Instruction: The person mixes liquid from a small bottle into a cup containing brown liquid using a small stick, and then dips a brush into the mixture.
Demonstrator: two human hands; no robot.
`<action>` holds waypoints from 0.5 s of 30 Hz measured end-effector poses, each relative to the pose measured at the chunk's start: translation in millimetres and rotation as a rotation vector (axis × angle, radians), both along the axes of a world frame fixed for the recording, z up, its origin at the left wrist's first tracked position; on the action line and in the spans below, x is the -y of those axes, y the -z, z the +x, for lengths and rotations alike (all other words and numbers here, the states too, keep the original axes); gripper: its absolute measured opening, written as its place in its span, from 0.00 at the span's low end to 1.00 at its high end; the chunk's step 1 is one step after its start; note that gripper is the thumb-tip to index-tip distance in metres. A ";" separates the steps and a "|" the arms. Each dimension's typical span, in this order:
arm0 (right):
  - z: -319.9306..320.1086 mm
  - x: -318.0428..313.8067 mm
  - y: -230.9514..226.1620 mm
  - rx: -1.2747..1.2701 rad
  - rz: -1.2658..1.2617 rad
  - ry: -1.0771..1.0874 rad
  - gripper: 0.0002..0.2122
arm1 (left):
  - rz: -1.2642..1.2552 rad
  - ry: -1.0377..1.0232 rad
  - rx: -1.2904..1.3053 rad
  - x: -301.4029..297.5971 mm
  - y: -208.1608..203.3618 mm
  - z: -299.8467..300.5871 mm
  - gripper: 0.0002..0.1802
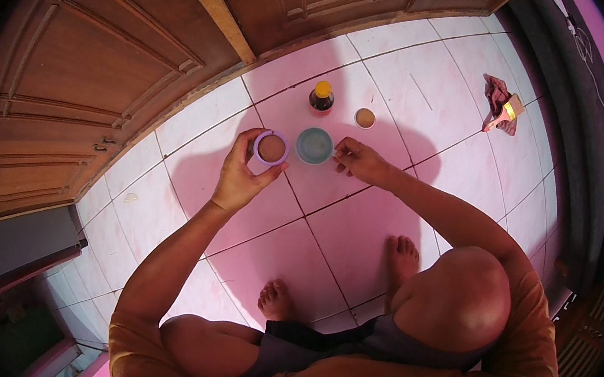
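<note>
Please hold the purple cup [271,148] level in your left hand [237,174], your right hand [359,161] gently pinching the blue cup [314,146] near the floor tile's [324,186] left edge.

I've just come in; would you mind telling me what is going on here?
A person sits over a tiled floor. The left hand grips the purple cup, with something brown inside; the right hand's fingers are at the right edge of the teal cup. Beyond stand a yellow-capped bottle and a small round tub. Off to the right, a brush lies on a cloth.
</note>
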State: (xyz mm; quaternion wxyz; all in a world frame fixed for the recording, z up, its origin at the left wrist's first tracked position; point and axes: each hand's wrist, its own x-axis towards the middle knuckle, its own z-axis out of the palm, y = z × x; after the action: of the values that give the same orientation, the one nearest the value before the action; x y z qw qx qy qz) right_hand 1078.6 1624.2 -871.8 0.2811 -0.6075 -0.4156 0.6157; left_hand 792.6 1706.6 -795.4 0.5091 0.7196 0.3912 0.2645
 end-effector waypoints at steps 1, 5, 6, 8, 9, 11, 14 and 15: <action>1.1 0.6 1.0 0.019 -0.002 -0.004 0.08 | -0.004 -0.002 -0.014 0.9 -1.1 -0.1 0.40; 4.9 2.4 5.1 -0.002 -0.022 0.034 0.08 | 0.014 -0.035 0.006 2.8 -0.8 3.1 0.38; 4.5 2.8 7.0 -0.044 -0.016 0.061 0.08 | 0.012 -0.031 0.017 2.9 -0.5 3.4 0.38; 6.4 4.2 13.4 -0.071 -0.010 0.096 0.09 | -0.001 -0.028 0.016 2.3 -1.5 1.5 0.39; 8.2 4.7 17.9 -0.101 0.007 0.095 0.09 | -0.025 -0.009 -0.008 1.0 -1.2 0.3 0.40; 8.7 5.1 17.5 -0.124 0.022 0.092 0.10 | -0.028 -0.014 0.006 2.0 0.8 -2.4 0.40; 15.5 5.9 -5.0 -0.072 -0.009 0.094 0.10 | 0.007 -0.032 0.010 2.3 1.4 -2.0 0.40; 21.8 3.9 -9.0 -0.034 -0.002 0.082 0.10 | -0.012 -0.038 0.009 2.1 0.1 -3.7 0.40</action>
State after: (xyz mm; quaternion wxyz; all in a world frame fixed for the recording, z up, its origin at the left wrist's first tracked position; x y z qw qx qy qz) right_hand 1100.4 1620.3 -862.9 0.3124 -0.6137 -0.3848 0.6146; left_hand 788.9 1704.5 -795.5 0.5099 0.7077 0.4042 0.2753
